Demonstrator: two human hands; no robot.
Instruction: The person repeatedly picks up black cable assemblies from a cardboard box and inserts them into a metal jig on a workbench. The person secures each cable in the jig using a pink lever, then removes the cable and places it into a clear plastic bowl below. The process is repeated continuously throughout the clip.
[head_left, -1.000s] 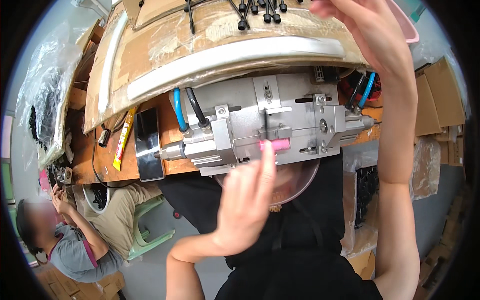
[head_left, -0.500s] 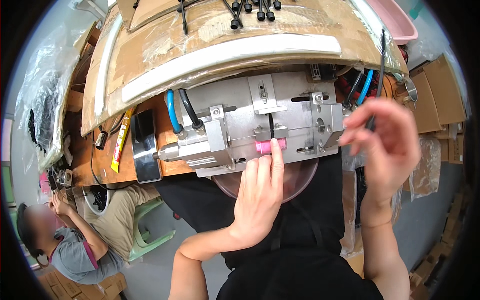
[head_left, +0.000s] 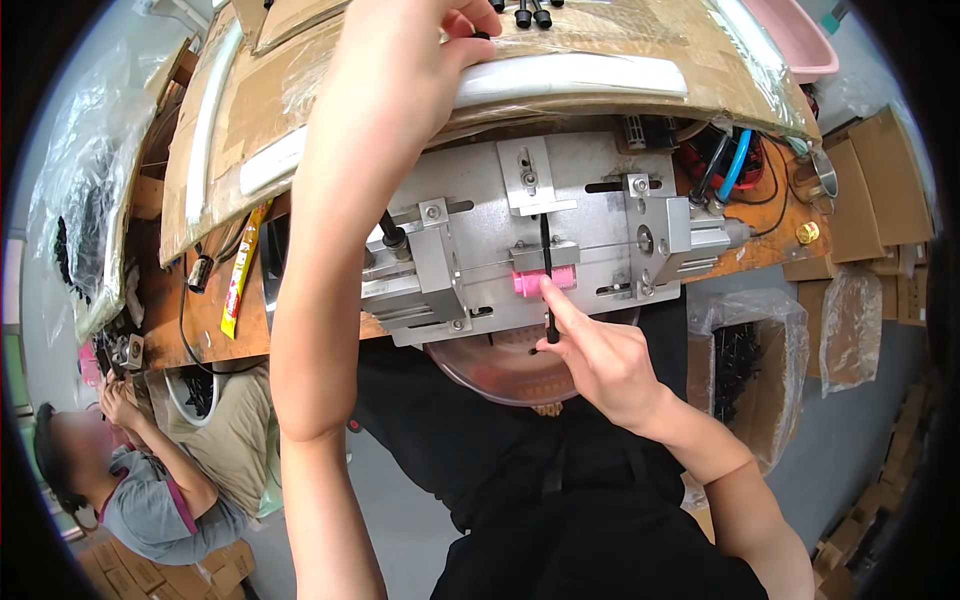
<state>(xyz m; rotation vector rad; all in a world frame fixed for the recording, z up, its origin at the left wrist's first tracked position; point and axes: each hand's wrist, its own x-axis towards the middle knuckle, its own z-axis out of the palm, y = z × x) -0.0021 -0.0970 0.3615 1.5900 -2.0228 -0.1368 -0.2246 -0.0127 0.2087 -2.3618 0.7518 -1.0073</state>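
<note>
My right hand (head_left: 615, 370) is closed at the front of a metal fixture (head_left: 590, 215), pinching the near end of a thin black rod (head_left: 548, 260). Its index fingertip rests by the pink block (head_left: 530, 284) that the rod crosses. The rod's far end reaches a small bracket plate (head_left: 527, 180). Up on the cardboard, my left hand (head_left: 425, 50) has its fingers closed at the dark tip of a piece (head_left: 482, 36), mostly hidden. Beside it lie several black rods with knobbed ends (head_left: 532, 17). My left forearm covers part of the fixture's left side.
Below the fixture's front edge sits a translucent bowl (head_left: 490, 365). A yellow packet (head_left: 240, 275) lies on the wooden bench (head_left: 190, 325) at left. At right stands a plastic-lined box of black parts (head_left: 750, 370). Another person (head_left: 160, 500) sits at lower left.
My left hand has left the pink block and reached up to the black pieces on the cardboard. My right hand has come in from the right to the front of the fixture.
</note>
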